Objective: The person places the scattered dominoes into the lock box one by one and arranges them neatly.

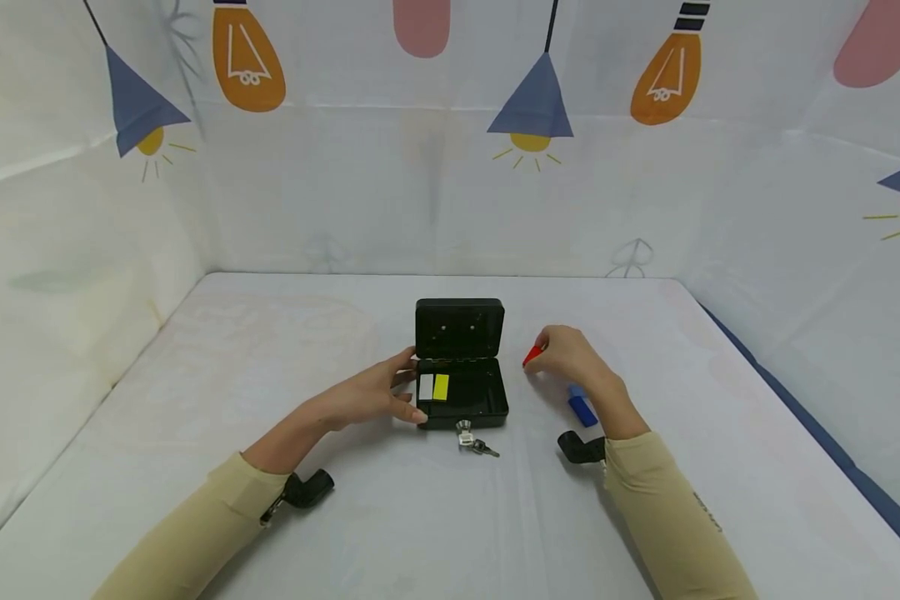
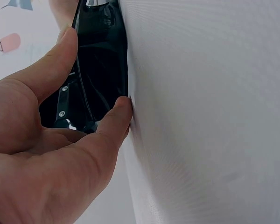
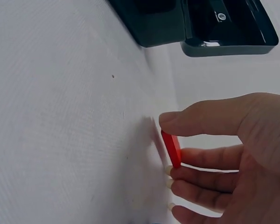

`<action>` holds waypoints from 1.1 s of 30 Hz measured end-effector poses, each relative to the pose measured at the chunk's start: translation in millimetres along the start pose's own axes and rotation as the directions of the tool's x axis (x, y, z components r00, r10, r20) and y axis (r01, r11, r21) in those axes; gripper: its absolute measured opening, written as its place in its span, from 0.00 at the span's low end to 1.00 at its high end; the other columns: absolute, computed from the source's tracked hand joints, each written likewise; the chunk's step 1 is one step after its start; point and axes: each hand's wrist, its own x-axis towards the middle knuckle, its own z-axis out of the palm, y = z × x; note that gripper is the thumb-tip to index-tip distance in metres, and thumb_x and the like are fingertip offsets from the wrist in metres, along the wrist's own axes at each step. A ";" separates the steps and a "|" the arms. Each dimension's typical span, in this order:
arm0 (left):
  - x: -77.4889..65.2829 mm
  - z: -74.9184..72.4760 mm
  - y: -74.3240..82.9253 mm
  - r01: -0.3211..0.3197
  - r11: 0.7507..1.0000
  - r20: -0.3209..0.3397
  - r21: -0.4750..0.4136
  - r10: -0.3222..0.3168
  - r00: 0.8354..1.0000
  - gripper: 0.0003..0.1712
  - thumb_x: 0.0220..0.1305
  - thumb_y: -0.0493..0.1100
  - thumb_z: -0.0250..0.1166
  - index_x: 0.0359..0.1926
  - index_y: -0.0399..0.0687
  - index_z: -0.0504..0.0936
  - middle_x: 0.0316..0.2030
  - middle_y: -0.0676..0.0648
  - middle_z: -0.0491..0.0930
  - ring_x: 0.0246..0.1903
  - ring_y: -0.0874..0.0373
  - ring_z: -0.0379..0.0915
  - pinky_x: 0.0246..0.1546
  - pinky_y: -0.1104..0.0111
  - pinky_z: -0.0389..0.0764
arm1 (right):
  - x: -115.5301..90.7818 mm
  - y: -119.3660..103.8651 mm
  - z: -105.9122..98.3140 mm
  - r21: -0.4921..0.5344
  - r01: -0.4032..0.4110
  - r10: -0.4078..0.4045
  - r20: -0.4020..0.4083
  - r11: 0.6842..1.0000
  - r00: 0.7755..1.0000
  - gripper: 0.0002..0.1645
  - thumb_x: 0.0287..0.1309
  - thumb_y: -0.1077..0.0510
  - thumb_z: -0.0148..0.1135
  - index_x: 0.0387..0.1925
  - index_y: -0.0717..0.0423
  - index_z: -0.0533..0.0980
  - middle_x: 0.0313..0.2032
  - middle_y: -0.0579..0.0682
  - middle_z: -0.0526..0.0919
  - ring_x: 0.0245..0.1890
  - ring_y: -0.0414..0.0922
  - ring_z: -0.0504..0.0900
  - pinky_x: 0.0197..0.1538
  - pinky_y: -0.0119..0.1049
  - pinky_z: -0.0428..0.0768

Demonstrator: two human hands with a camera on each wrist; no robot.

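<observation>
A small black cash box (image 1: pixel 462 417) stands on the table with its lid (image 1: pixel 461 329) raised. Inside, at the left, a white block (image 1: pixel 426 387) and a yellow block (image 1: pixel 441 387) lie side by side. A key with a ring (image 1: pixel 474 438) sticks out of the lock at the front. My left hand (image 1: pixel 371 390) holds the box by its left side, thumb at the front corner and fingers toward the back. To the right of the box, my right hand (image 1: pixel 570 357) pinches a red block (image 3: pixel 172 148) between thumb and fingers, close over the table.
A blue block (image 1: pixel 582 407) lies on the table beneath the right wrist, its far end lighter. Black wrist cameras (image 1: pixel 309 489) hang under both forearms. A white cloth (image 1: pixel 435 192) printed with lamps and bulbs encloses the table at the back and sides.
</observation>
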 end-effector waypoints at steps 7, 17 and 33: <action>1.1 0.0 -1.0 -0.011 1.000 0.000 0.005 0.011 1.000 0.70 0.53 0.45 0.77 0.80 0.59 0.33 0.79 0.46 0.46 0.78 0.47 0.48 0.71 0.54 0.66 | -2.9 -3.2 -0.8 0.030 -0.003 0.003 0.010 1.000 1.000 0.23 0.52 0.56 0.72 0.47 0.66 0.77 0.44 0.60 0.81 0.39 0.50 0.76 0.37 0.35 0.77; -0.1 -0.9 -2.4 -0.009 1.000 0.000 0.005 0.009 1.000 0.70 0.53 0.45 0.77 0.80 0.58 0.32 0.80 0.45 0.44 0.77 0.46 0.49 0.71 0.54 0.66 | -5.2 -7.0 -3.5 0.045 0.030 -0.031 0.017 0.999 0.999 0.24 0.54 0.56 0.70 0.50 0.64 0.77 0.45 0.60 0.82 0.41 0.51 0.77 0.39 0.37 0.79; 0.4 -0.9 -4.6 -0.019 1.000 0.008 -0.002 0.019 1.000 0.70 0.53 0.44 0.78 0.80 0.58 0.33 0.79 0.46 0.45 0.78 0.47 0.48 0.71 0.55 0.67 | -12.7 -21.3 -7.8 0.075 0.104 -0.106 0.017 0.992 0.994 0.25 0.55 0.54 0.69 0.53 0.63 0.79 0.45 0.58 0.84 0.43 0.50 0.78 0.40 0.37 0.80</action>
